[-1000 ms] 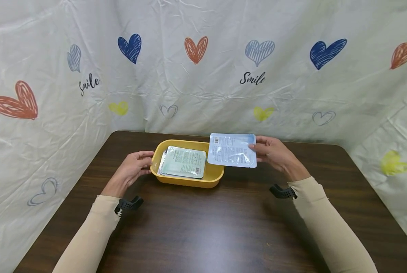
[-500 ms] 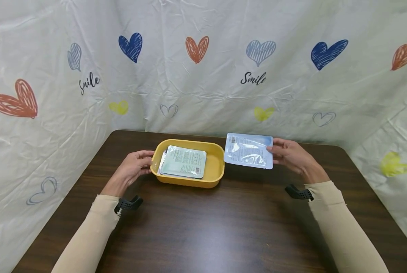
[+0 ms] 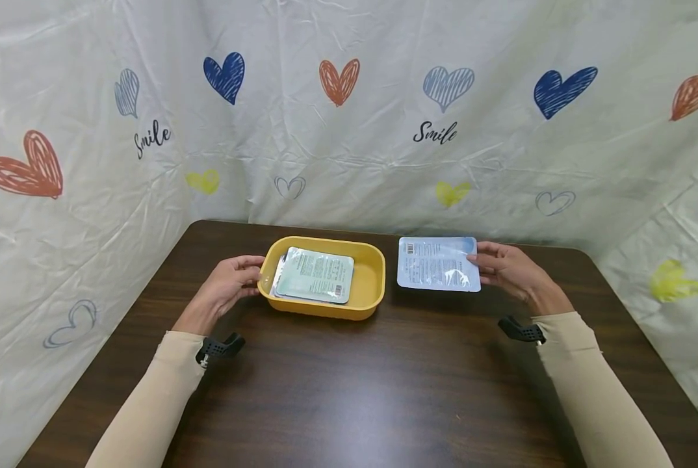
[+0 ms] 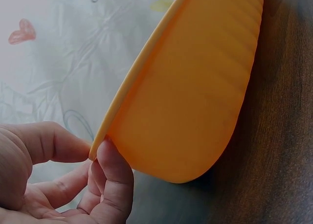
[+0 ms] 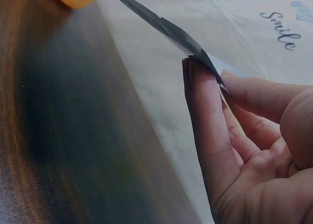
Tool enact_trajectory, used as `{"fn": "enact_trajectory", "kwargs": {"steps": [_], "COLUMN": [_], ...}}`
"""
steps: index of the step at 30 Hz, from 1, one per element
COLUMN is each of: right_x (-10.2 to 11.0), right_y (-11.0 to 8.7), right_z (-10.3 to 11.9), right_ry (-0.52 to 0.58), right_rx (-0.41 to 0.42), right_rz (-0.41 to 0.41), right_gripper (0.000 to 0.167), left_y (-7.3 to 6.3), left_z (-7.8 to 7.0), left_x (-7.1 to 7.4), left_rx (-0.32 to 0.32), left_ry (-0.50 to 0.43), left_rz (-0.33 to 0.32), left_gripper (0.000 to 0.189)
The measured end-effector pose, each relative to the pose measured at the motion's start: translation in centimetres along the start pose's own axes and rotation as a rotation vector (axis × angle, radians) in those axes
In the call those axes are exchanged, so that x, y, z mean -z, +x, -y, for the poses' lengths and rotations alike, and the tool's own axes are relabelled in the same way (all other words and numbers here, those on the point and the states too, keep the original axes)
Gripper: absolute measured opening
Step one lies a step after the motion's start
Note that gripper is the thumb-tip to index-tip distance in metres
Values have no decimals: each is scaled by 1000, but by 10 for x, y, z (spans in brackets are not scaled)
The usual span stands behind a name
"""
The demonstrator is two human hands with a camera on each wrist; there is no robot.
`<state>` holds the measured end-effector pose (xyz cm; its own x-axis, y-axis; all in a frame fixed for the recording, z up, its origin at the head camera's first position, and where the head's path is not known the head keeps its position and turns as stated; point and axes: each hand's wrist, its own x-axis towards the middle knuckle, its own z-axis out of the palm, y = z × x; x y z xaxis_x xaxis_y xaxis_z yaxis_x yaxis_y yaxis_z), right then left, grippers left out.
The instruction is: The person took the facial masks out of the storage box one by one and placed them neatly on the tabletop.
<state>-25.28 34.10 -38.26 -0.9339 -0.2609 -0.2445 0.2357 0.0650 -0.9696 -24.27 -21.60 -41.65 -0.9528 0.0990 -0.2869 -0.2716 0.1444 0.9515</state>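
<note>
My left hand (image 3: 228, 284) pinches the left rim of a yellow plastic basket (image 3: 365, 313), thumb and fingertips on either side of the lip in the left wrist view. Inside the basket lies a pale green foil sheet-mask packet (image 3: 315, 275) on top of at least one other packet, mostly hidden. To the right of the basket, my right hand (image 3: 509, 270) pinches a light blue sheet-mask packet (image 3: 439, 263) by its right edge. Print and a barcode face up on it. The right wrist view shows this packet (image 5: 161, 26) edge-on between thumb and fingers, above the table.
A dark brown wooden table (image 3: 349, 390) carries the basket. White cloth (image 3: 349, 188) printed with hearts and "Smile" hangs along the table's back and both sides. Each wrist bears a black strap (image 3: 223, 348).
My right hand has carried the blue packet from over the basket's right end to the right, apart from the basket. The left hand stays at the rim.
</note>
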Motion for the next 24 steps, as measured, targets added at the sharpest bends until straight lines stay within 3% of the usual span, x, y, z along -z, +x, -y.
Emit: {"fn": "enact_trajectory", "kwargs": {"steps": [5, 24], "right_x": [1, -13], "right_y": [5, 14], "right_z": [-9, -35], "right_ry": [30, -138], "right_rx": [-19, -68], "right_rz": [4, 24], "right_gripper": [17, 47], "left_y": [0, 1], "left_z": [-1, 2], "left_x": [0, 1], "left_rx": [3, -11], "left_ry": [-1, -8], "left_rz": [-1, 13], "left_gripper": [48, 49]}}
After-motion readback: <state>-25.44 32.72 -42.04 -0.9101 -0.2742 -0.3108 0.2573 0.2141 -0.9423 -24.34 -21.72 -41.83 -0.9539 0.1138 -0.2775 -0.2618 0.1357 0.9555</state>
